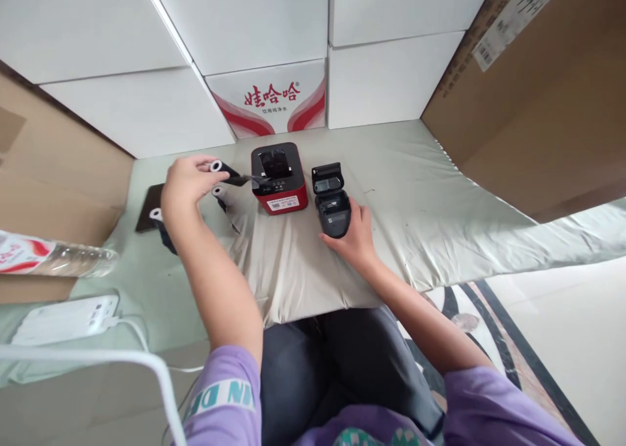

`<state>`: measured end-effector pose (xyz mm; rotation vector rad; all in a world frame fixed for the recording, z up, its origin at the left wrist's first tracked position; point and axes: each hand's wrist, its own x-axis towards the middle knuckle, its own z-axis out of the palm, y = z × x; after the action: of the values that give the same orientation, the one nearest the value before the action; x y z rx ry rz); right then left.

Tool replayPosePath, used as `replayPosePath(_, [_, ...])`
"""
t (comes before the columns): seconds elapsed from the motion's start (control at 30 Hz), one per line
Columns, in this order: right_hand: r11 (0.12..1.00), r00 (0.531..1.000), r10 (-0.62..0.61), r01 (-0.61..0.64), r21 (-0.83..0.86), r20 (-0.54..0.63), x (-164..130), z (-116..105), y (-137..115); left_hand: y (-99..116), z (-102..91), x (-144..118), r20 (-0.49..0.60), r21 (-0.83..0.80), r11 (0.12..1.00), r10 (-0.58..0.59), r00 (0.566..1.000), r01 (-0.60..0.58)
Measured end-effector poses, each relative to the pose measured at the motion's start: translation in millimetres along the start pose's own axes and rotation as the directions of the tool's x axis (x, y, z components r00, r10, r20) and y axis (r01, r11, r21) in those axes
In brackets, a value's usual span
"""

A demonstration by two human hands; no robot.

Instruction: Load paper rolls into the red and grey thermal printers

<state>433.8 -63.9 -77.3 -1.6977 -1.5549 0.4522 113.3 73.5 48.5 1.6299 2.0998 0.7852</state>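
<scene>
My left hand (188, 182) pinches a paper roll (227, 173) with a black outside and a white core end, held above the table. A dark loose end of the roll reaches toward a red and black box-shaped device (278, 185). Around the lower edge of a small black portable printer (334, 219) my right hand (358, 234) is closed. The printer's lid (327, 178) stands raised, showing the compartment inside. Another paper roll (219, 193) lies below my left hand, and one more (166, 233) is partly behind my left forearm.
A dark flat object (148, 212) lies at the left. Nearer are a water bottle (59, 257) and a white power bank (68, 319) with a cable. White cartons (274, 100) line the back; a brown carton (542, 120) stands at the right.
</scene>
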Motion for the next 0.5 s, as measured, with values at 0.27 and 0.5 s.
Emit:
replayPosePath(0.27, [1.000,1.000,-0.002,0.003,0.014,-0.006,0,0,-1,-10,22.8,12,0.159,0.174,0.985,-0.044,0.986,0.016])
replayPosePath(0.5, [1.000,1.000,-0.003,0.003,0.010,-0.005,1,0,1,-28,33.5,23,0.220,0.201,0.979,-0.021,0.975,-0.024])
